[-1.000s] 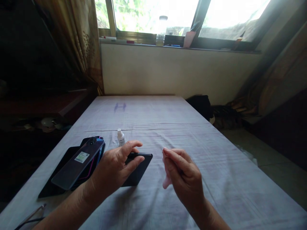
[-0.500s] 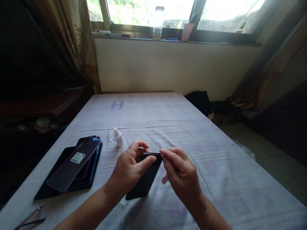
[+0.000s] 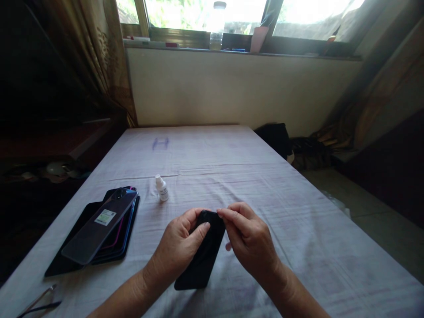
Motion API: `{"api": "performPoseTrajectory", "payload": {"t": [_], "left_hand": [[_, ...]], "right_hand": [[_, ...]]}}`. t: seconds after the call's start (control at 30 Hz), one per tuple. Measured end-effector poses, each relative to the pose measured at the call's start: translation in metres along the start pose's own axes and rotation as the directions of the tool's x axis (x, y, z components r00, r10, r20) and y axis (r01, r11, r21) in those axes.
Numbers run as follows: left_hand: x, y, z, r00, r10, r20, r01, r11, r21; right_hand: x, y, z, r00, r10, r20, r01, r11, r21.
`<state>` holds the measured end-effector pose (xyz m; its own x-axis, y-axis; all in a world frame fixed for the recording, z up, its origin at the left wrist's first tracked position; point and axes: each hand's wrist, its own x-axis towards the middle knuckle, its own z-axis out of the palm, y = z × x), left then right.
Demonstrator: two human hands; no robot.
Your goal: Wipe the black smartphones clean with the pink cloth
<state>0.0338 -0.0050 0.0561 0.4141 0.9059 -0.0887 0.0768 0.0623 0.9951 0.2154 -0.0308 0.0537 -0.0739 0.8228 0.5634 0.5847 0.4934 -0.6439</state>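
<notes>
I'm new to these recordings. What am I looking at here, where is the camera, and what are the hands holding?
There is no machine here: a person works with bare hands, and the single camera sits on their head, looking forward and down. The left hand and right hand both grip a black phone whose lower end rests on a table covered with a pale cloth. A bit of something pink peeks out beneath the right hand; what it is I cannot tell. To the left lies a stack of phones, with a small white bottle standing beside it. A thin tool lies at the near left edge. Behind is a window sill with a jar.
</notes>
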Motion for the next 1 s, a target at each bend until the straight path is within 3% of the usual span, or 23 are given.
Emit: {"api": "performPoseTrajectory", "payload": {"t": [0.17,0.3,0.43,0.63,0.77,1.0], "left_hand": [[0.011,0.0,-0.005,0.997,-0.052,0.057,0.053,0.998,-0.018],[0.033,-0.011,-0.017,0.986,-0.146,0.079,0.146,0.989,0.012],[0.056,-0.026,-0.031,0.98,-0.194,0.043,0.185,0.968,0.17],[0.072,-0.033,-0.034,0.995,-0.081,-0.053,0.097,0.865,0.492],[0.069,-0.033,-0.029,0.999,0.026,-0.023,-0.005,0.767,0.642],[0.045,-0.033,-0.021,0.986,0.16,0.051,-0.142,0.635,0.759]], "right_hand": [[0.008,0.003,-0.002,0.998,-0.013,0.055,0.008,0.997,0.076],[0.005,0.019,0.0,0.99,0.143,-0.012,-0.137,0.965,0.223],[-0.001,0.04,0.001,0.971,0.238,-0.014,-0.232,0.954,0.188],[-0.01,0.057,0.003,0.98,0.196,0.035,-0.196,0.98,0.02],[-0.012,0.062,0.004,0.969,0.213,0.127,-0.208,0.977,-0.048],[-0.017,0.075,-0.001,0.961,0.104,0.258,-0.022,0.953,-0.302]]}}
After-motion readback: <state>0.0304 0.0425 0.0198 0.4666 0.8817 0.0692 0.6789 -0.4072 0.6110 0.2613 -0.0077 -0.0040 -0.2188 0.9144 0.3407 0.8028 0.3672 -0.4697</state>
